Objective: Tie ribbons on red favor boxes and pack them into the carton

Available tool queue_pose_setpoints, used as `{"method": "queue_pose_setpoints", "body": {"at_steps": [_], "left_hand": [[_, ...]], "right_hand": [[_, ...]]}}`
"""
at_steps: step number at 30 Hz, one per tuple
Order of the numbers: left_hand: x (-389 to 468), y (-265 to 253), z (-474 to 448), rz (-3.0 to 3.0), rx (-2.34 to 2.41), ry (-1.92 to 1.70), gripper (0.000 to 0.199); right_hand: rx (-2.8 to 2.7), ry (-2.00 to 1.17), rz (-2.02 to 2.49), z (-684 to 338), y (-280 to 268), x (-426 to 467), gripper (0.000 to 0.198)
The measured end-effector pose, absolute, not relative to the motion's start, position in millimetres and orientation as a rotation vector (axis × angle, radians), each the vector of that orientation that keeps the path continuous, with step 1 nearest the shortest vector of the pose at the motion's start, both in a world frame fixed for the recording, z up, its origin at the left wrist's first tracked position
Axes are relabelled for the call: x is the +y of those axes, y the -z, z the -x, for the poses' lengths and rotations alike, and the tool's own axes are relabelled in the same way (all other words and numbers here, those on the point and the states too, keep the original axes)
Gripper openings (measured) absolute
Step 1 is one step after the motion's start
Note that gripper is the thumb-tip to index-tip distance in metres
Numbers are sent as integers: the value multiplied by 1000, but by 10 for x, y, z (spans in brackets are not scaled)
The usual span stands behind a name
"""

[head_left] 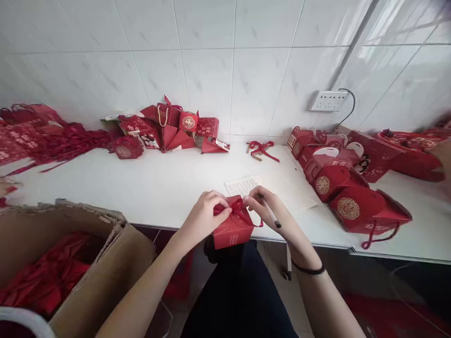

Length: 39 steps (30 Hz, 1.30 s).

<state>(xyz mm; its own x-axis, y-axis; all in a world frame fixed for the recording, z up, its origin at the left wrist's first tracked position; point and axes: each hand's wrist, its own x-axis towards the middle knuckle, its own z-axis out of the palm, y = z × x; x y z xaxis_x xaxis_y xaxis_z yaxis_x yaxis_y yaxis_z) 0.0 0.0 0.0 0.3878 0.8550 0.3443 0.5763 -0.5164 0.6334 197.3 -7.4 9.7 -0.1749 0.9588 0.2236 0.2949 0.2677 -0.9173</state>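
A red gift box (232, 233) with pale lettering sits at the table's front edge, above my lap. On its top is a red ribbon bow (237, 206). My left hand (207, 211) is closed on the bow's left loop, thumb and fingers pinched together. My right hand (266, 206) pinches the ribbon on the right side of the bow. A dark-tipped pen (270, 212) is also tucked in that hand, slanting down across the palm. Behind the box lies a sheet of handwritten paper (243, 186), partly covered by the hands and box.
Finished-looking red boxes (348, 206) stand in a group on the right. More boxes and bags (169, 126) lean against the tiled wall. Loose ribbon (261, 150) lies near the wall. At left is a cardboard carton (137, 249) with red material inside. A power strip (328, 101) is on the wall.
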Motion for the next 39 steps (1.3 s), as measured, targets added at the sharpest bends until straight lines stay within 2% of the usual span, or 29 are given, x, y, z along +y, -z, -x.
{"method": "queue_pose_setpoints", "body": {"at_steps": [4, 11, 15, 25, 32, 39], "left_hand": [[35, 52, -12, -2247, 1200, -952, 7], [18, 63, -31, -2174, 1094, -1001, 5], [20, 90, -36, -2081, 1037, -1027, 10], [50, 96, -20, -1947, 971, -920, 9], [36, 45, -29, -1855, 912, -904, 5], [49, 72, -65, -1831, 940, -927, 18]], "right_hand": [[-1585, -995, 1087, -1884, 36, 66, 37], [-1322, -1289, 889, -1819, -5, -46, 37], [-1374, -1283, 894, -1837, -16, -36, 33], [-1461, -1359, 770, -1897, -3, 28, 32], [-1594, -1196, 789, -1895, 65, 88, 27], [-1458, -1287, 703, -1882, 74, 72, 31]]}}
